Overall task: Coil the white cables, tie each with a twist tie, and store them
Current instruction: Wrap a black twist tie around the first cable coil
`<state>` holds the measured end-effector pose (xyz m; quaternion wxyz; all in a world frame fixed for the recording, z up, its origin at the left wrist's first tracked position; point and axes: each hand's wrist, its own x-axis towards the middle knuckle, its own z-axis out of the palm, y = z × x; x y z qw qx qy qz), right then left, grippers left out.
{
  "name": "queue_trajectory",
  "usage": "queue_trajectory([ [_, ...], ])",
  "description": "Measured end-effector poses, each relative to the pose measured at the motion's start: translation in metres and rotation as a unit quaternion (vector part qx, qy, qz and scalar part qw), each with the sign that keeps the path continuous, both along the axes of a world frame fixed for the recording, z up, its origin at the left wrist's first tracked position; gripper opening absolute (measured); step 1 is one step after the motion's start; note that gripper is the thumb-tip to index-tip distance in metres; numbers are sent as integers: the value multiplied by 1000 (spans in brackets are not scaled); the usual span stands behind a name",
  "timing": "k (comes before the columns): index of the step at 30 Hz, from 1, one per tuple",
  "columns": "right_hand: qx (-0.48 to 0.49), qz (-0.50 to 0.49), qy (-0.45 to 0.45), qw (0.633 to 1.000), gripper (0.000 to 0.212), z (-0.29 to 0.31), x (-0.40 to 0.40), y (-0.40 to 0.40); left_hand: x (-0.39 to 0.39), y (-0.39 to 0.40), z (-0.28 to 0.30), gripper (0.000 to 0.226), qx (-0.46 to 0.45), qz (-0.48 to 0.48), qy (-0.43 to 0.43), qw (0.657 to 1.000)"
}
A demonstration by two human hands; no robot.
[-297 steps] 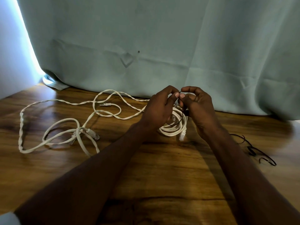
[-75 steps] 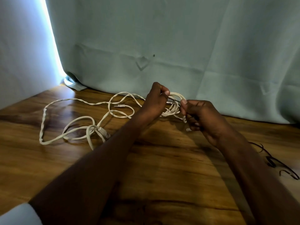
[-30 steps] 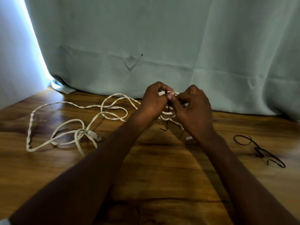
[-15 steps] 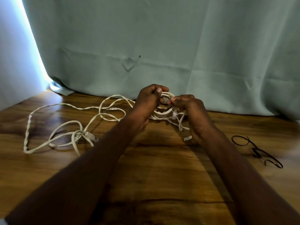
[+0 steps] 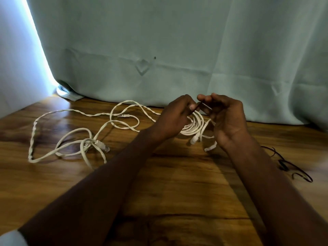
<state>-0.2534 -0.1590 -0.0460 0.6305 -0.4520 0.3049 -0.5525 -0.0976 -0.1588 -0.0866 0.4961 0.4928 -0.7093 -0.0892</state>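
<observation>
At your far left, a pale wall (image 5: 16, 59) meets a strip of bright light along the edge of the green curtain (image 5: 177, 41), which hangs across the whole back of the desk (image 5: 177, 183). On the left half of the desk lies a loose cable (image 5: 71, 139), white and uncoiled, sprawling in wide loops with a plug (image 5: 103, 145) at the near tangle and another plug end (image 5: 124, 115) farther back. One strand runs right toward your left wrist and passes behind it.

Your left hand (image 5: 174, 119) sits just left of centre, fingers curled, thumb and fingertips pinched on a thin dark twist tie (image 5: 199, 104). That grip is closed on the tie, above the top of the coiled cable (image 5: 195, 125). The coil lies between your two hands and just below them, its rings partly hidden by your left hand, and two plug ends hang from it toward the desk. I cannot tell whether the coil rests on the desk or is lifted off it.

Your right hand (image 5: 229, 119) is just right of the coil, palm turned toward it, fingers curled, with the fingertips pinching the other end of the tie; this grip is also closed on it. To the far right, well apart from your hands, spare twist ties (image 5: 291, 167) lie in a dark tangle on the desk.
</observation>
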Motion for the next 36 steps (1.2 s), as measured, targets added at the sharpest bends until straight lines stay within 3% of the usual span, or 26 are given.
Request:
queue_trajectory([
  [4, 119, 10, -89, 989, 23, 2, -6, -2, -12, 9, 9, 11, 35, -66, -23, 997],
  [11, 121, 15, -54, 991, 42, -2, -11, -10, -18, 12, 12, 43, 7, -72, -19, 997],
  [13, 115, 40, -36, 992, 51, -2, -10, -10, -15, 13, 14, 41, -23, -67, -11, 997],
  [16, 106, 51, 26, 993, 48, 0, -7, -7, -11, 8, 13, 23, -62, -43, -10, 997],
  [19, 45, -7, 175, 984, 33, -4, -1, -6, -10, 5, 10, 17, -86, 6, -10, 996],
  [23, -36, -32, 290, 956, 44, -2, 2, 2, -7, 7, 12, 16, -83, 35, -3, 996],
  [32, -134, -32, 331, 933, 46, -2, 5, 6, -7, 13, 16, 12, -19, 14, 113, 993],
  [34, -234, -100, 389, 885, 42, -12, 6, 0, -6, 12, 17, 11, -3, 23, 137, 990],
  [36, -332, -198, 495, 778, 39, -25, 6, -9, -4, 10, 16, 10, 24, 34, 149, 988],
])
